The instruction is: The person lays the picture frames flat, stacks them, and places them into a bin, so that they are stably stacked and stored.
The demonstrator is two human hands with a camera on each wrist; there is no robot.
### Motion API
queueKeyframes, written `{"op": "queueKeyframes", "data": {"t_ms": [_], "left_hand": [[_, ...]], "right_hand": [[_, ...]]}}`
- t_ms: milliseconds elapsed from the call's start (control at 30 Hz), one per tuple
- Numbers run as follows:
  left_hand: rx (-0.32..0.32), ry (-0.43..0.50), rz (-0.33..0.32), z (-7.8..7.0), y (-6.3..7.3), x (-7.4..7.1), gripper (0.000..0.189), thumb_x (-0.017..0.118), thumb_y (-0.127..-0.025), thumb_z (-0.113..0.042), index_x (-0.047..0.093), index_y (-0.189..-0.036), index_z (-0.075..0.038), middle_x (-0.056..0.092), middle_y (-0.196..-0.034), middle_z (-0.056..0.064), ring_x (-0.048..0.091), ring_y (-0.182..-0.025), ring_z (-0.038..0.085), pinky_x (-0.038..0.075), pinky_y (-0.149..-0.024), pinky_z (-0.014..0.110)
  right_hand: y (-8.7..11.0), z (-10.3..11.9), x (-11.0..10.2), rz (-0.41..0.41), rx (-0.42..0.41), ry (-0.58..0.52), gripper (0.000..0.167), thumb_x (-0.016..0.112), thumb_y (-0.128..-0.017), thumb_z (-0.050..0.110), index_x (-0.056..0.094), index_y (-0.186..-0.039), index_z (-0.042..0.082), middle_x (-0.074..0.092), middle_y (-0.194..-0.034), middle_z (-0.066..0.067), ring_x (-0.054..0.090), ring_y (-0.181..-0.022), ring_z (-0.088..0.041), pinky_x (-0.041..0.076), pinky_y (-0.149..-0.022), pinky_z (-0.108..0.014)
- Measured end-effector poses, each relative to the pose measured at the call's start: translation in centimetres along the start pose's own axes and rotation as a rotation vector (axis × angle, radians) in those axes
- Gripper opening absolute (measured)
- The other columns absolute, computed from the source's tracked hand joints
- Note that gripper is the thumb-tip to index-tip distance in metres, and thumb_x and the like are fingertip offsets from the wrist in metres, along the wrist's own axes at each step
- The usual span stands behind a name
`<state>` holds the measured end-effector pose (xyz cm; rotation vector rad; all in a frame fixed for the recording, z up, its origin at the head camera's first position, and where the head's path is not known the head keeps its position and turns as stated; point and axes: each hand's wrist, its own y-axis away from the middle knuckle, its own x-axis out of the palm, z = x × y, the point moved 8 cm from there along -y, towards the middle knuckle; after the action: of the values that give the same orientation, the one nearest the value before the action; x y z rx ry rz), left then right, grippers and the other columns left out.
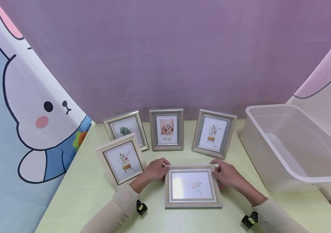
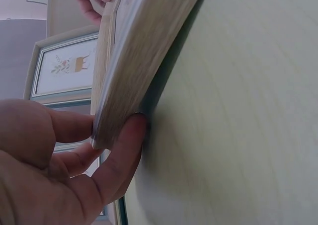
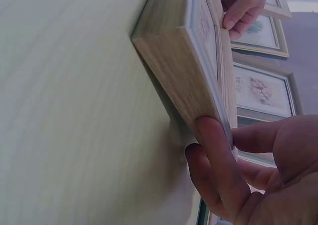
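Observation:
Between both hands is a light wood picture frame [image 1: 193, 205], lying sideways with its flower print facing up and glare on the glass. My left hand [image 1: 156, 170] grips its far left corner, thumb on the face and fingers under the edge. At the far right corner my right hand [image 1: 226, 174] holds it the same way. In the right wrist view the picture frame [image 3: 174, 66] tilts, its far side raised off the table and its near edge down on it. The left wrist view shows a shadowed gap beneath the frame [image 2: 134, 51].
Behind stand a pine-sprig picture frame [image 1: 142, 129], a "tree style" picture frame [image 1: 166, 148] and a potted-plant picture frame [image 1: 197, 129]. Another plant picture frame [image 1: 110, 168] stands by the left forearm. A large white plastic bin [image 1: 258, 155] sits at the right.

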<state>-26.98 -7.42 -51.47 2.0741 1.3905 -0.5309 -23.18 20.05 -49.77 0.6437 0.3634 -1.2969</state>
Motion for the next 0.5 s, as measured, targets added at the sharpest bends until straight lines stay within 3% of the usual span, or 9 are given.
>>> {"op": "queueKeyframes", "data": {"t_ms": [133, 333, 500], "left_hand": [[0.032, -0.1, -0.034, -0.4, -0.1, -0.1, 0.016, 0.059, -0.099, -0.017, 0.068, -0.11, -0.009, 0.073, -0.104, 0.011, 0.065, -0.086, 0.018, 0.053, -0.075, 0.034], [0.106, -0.181, -0.084, -1.2, -0.4, 0.0, 0.015, 0.06, -0.096, -0.011, 0.072, -0.104, -0.006, 0.07, -0.093, 0.009, 0.061, -0.083, 0.019, 0.052, -0.074, 0.035], [0.132, -0.209, -0.12, -1.1, -0.5, 0.2, 0.015, 0.061, -0.093, -0.009, 0.074, -0.1, -0.007, 0.067, -0.09, 0.007, 0.058, -0.089, 0.02, 0.05, -0.076, 0.036]], "right_hand": [[-0.1, -0.2, 0.0, 0.0, 0.014, 0.02, 0.04, 0.06, -0.097, 0.003, 0.053, -0.137, 0.004, 0.067, -0.095, -0.015, 0.065, -0.059, -0.02, 0.059, -0.048, -0.037], [-0.3, -0.4, 0.2, -0.008, 0.002, 0.052, 0.04, 0.061, -0.096, 0.002, 0.055, -0.136, 0.001, 0.066, -0.087, -0.011, 0.063, -0.052, -0.021, 0.056, -0.048, -0.035], [-0.6, -0.6, 0.4, -0.021, -0.027, 0.092, 0.04, 0.061, -0.094, 0.002, 0.056, -0.134, -0.002, 0.064, -0.078, -0.007, 0.061, -0.047, -0.02, 0.053, -0.046, -0.033]]}}
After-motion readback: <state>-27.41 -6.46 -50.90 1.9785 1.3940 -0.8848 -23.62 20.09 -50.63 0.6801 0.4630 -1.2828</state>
